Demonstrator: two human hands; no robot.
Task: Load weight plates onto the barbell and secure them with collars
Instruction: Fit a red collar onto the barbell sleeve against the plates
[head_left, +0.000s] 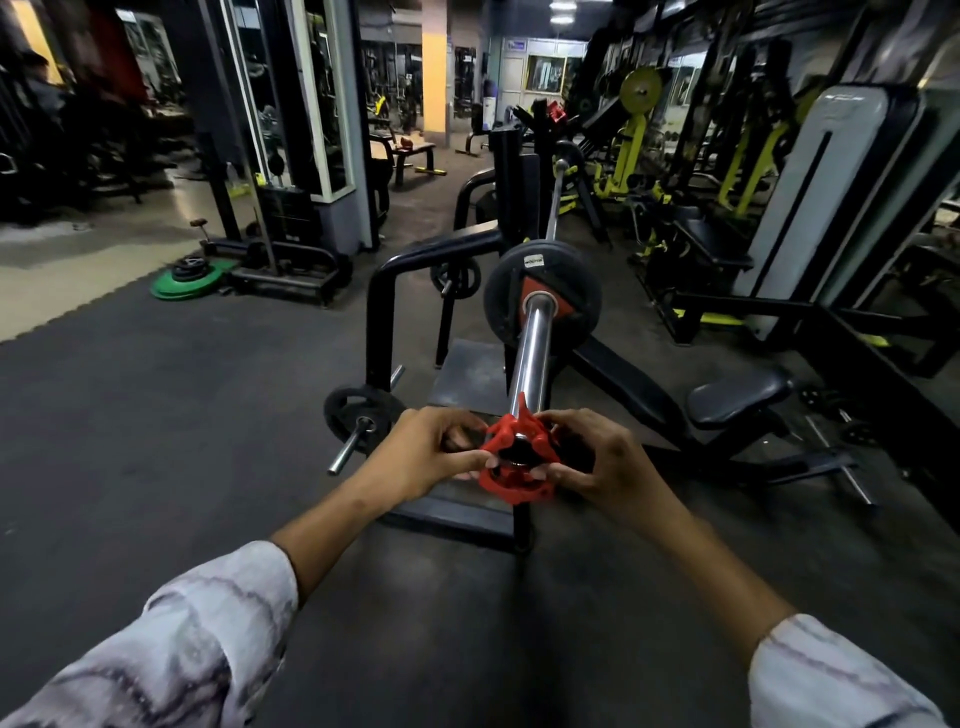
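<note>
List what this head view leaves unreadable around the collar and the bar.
- Red collar: its latch state, hidden by both hands' fingers, left hand, right hand.
- Barbell near tip: covered by the collar.
- Plate label: too small to read.
- Far sleeve: too distant and dim.

Operator's arms: two sleeved forearms with bare hands.

We see a left sleeve (156, 644) and a right sleeve (831, 680) of the same light fabric, pale grey-white with irregular darker grey and mauve streaks in a marbled, tie-dye-like pattern. Both sleeves are loose and creased, and each ends partway along the forearm, leaving the lower forearm and wrist uncovered. The left hand (421, 457) and right hand (597, 462) are bare: we see no gloves, straps, rings or watch. The cuffs show a plain edge; any buttons or stitching are too blurred to resolve.
</note>
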